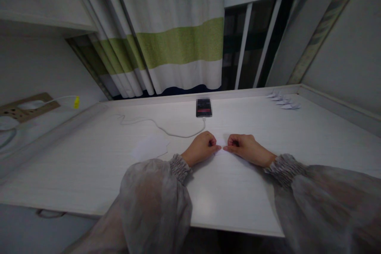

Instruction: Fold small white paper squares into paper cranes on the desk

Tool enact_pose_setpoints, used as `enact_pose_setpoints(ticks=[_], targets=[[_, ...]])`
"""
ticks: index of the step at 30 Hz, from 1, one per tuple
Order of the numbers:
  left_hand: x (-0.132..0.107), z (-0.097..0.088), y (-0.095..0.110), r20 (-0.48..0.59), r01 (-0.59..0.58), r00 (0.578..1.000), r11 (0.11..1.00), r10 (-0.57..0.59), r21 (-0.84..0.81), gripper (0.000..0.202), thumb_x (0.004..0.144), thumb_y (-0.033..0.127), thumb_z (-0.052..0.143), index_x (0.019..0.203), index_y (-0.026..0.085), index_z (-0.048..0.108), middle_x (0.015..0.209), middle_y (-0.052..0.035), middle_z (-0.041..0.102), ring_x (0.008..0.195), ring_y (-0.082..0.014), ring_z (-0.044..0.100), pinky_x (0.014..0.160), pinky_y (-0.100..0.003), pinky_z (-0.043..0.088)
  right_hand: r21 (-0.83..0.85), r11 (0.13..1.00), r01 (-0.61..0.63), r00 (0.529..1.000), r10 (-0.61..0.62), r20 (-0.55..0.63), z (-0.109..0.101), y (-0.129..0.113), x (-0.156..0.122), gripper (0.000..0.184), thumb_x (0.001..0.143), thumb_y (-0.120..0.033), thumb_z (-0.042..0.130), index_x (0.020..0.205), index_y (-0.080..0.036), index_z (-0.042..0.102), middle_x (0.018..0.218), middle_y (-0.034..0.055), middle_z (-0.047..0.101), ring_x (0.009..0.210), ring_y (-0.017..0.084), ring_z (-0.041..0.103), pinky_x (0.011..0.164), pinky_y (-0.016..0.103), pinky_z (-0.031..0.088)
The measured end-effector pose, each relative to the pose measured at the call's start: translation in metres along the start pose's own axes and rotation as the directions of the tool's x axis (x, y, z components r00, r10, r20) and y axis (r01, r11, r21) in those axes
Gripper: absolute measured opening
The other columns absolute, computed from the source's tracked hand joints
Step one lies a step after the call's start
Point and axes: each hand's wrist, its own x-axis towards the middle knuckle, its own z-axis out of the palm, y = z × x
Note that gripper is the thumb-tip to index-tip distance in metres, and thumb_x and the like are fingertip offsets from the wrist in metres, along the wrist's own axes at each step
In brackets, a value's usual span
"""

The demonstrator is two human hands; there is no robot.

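Note:
A small piece of white paper [220, 152] lies on the white desk between my two hands. My left hand [203, 147] is closed, its thumb and fingers pinching the paper's left side. From the right, my right hand [244, 148] pinches the paper in the same way, the two thumb tips almost meeting. Fine folds in the paper are too faint to make out. To the left of my left hand lie loose white paper sheets [150, 147]. Several folded white paper pieces [284, 101] stand in a group at the back right.
A phone [204, 107] with a blurred screen lies at the back of the desk [226, 198]. Its white cable [175, 135] runs off to the left. A power strip [29, 107] with plugs is on the left wall. A striped curtain [178, 47] hangs behind.

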Motion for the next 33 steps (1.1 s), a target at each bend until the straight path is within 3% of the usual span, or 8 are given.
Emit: enact_pose_setpoints(ticks=[9,14,20,24,28,33], targets=[[-0.002,0.000,0.000,-0.015,0.006,1.000,1.000,-0.006,-0.010,0.013,0.067,0.024,0.059,0.066,0.015,0.050,0.074,-0.0009,0.050,0.069,-0.0121,0.046,0.068,-0.026,0.038,-0.036,0.999,0.008,1.000,-0.009,-0.010,0.002,-0.001,-0.001,0.017,0.073,-0.032,0.053,0.064,-0.018,0.050,0.060,-0.0008,0.055,0.057,0.013,0.049,0.058,0.025,0.032],[-0.003,0.000,-0.001,-0.026,0.089,0.995,0.993,-0.092,-0.077,0.023,0.064,0.025,0.062,0.080,0.016,0.049,0.079,-0.0007,0.051,0.074,-0.0126,0.048,0.069,-0.026,0.040,-0.033,0.999,0.012,1.000,-0.012,0.007,0.001,-0.003,-0.002,0.014,0.074,-0.030,0.052,0.068,-0.018,0.050,0.060,-0.0018,0.055,0.057,0.012,0.048,0.060,0.025,0.032],[-0.003,-0.003,0.006,-0.009,0.169,0.985,0.979,-0.171,-0.110,0.025,0.062,0.022,0.063,0.081,0.016,0.047,0.077,0.0005,0.050,0.073,-0.0121,0.048,0.068,-0.026,0.039,0.007,1.000,0.024,1.000,-0.024,0.006,0.002,-0.002,-0.003,0.012,0.075,-0.028,0.052,0.070,-0.017,0.054,0.060,-0.0022,0.054,0.058,0.012,0.049,0.061,0.026,0.033],[-0.003,-0.004,0.009,-0.008,0.192,0.981,0.971,-0.195,-0.145,0.026,0.061,0.021,0.064,0.080,0.017,0.047,0.075,0.0016,0.049,0.070,-0.0112,0.047,0.066,-0.025,0.039,0.026,0.982,0.185,0.983,-0.185,-0.024,0.004,0.003,-0.005,0.014,0.079,-0.026,0.048,0.084,-0.019,0.059,0.065,-0.0006,0.055,0.061,0.012,0.050,0.064,0.028,0.035],[-0.002,-0.004,0.009,-0.002,0.192,0.981,0.969,-0.195,-0.156,0.027,0.059,0.019,0.066,0.079,0.016,0.047,0.074,0.0022,0.049,0.068,-0.0108,0.046,0.065,-0.024,0.039,-0.106,0.897,0.428,0.902,-0.431,-0.006,0.003,0.008,-0.008,0.023,0.082,-0.018,0.043,0.091,-0.018,0.064,0.075,0.0054,0.054,0.070,0.015,0.050,0.068,0.030,0.037],[0.000,-0.002,0.006,-0.012,0.178,0.983,0.974,-0.181,-0.140,0.030,0.058,0.024,0.067,0.079,0.016,0.047,0.072,0.0025,0.048,0.068,-0.0113,0.046,0.064,-0.024,0.038,-0.186,0.815,0.549,0.834,-0.548,0.062,0.001,0.013,-0.009,0.034,0.082,-0.011,0.037,0.105,-0.023,0.060,0.078,0.0061,0.053,0.072,0.016,0.049,0.067,0.030,0.039]])
